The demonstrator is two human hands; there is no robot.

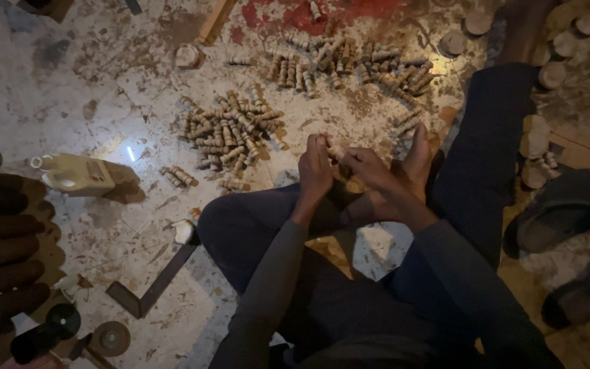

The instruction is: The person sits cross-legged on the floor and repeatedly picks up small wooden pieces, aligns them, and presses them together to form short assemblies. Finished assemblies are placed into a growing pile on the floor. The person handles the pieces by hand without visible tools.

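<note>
A: Dusty, paint-stained floor (pixel 104 89) under us, dim light. Piles of turned wooden pegs (pixel 230 130) ahead, more pegs (pixel 349 65) further up.

B: Hands?

A: Both raised over our crossed legs, close together. Left hand (pixel 314 171) & right hand (pixel 370 167) pinch one small wooden peg (pixel 334 152) betw. fingertips. Steel square (pixel 158 283) lies lower left.

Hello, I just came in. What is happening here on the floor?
A person sits cross-legged on a dusty floor and holds a small wooden piece between both hands, the left hand and the right hand, just above the bare feet. Two heaps of similar small turned wooden pieces lie in front: a near heap and a far heap. A metal square and a pale bottle lie to the left.
</note>
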